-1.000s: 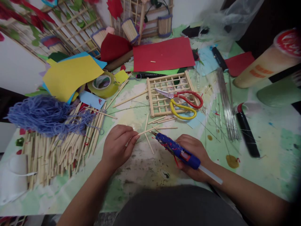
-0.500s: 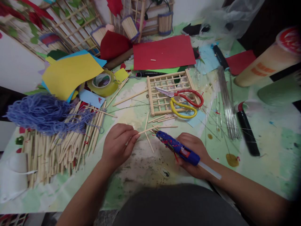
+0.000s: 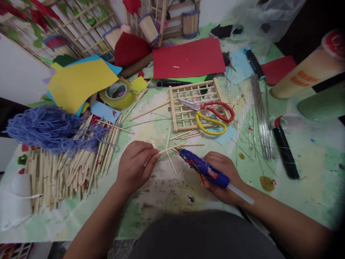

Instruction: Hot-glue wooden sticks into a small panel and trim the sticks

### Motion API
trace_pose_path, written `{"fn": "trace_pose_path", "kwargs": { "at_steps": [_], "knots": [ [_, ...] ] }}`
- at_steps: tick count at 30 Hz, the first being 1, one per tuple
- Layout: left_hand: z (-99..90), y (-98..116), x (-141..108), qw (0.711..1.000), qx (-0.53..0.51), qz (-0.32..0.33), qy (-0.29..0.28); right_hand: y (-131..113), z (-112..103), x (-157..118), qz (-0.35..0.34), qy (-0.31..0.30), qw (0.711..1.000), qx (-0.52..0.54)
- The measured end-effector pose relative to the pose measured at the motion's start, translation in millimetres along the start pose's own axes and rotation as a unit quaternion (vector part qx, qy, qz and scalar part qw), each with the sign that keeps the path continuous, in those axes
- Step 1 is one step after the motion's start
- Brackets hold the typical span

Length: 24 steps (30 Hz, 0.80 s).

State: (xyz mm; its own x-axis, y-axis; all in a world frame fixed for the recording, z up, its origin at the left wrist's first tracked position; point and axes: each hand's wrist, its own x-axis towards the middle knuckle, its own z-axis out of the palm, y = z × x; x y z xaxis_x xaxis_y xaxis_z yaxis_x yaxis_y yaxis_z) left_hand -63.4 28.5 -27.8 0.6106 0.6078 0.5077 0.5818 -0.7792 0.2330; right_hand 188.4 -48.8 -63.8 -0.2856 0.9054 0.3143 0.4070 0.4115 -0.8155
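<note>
Between the thumb and fingers of my left hand (image 3: 138,162) is one end of a thin wooden stick (image 3: 172,147), pointing right. My right hand (image 3: 222,178) is closed around a blue glue gun (image 3: 203,168), whose nozzle sits at the stick's free end; whether they touch I cannot tell. A clear glue stick (image 3: 240,194) juts from the gun's rear. Beneath the held stick, another wooden stick (image 3: 171,162) lies on the table. Behind the hands is a small wooden lattice (image 3: 185,122), with scissors (image 3: 212,113) with red and yellow handles resting on it.
On the left lie a heap of wooden sticks (image 3: 54,180) and blue yarn (image 3: 43,127). Yellow paper (image 3: 81,82), a tape roll (image 3: 118,94) and red paper (image 3: 188,59) are farther back. Metal wires (image 3: 260,122), a black-handled tool (image 3: 285,151) and a drink cup (image 3: 302,73) stand or lie right.
Both hands keep nearly the same pose, with the glue gun's nozzle still at the stick. The view has shifted very slightly.
</note>
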Motion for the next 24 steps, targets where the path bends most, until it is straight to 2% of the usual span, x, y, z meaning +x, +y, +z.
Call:
{"fn": "trace_pose_path", "kwargs": {
  "at_steps": [18,24],
  "knots": [
    [-2.4,-1.1,0.1,1.0,0.003,0.004,0.001,-1.9,-2.8,1.9,0.014,-0.002,1.0,-0.003],
    [-2.3,-2.1,-0.6,1.0,0.004,-0.001,0.006,-1.8,-4.9,2.8,0.0,0.003,1.0,-0.013]
  ]
}}
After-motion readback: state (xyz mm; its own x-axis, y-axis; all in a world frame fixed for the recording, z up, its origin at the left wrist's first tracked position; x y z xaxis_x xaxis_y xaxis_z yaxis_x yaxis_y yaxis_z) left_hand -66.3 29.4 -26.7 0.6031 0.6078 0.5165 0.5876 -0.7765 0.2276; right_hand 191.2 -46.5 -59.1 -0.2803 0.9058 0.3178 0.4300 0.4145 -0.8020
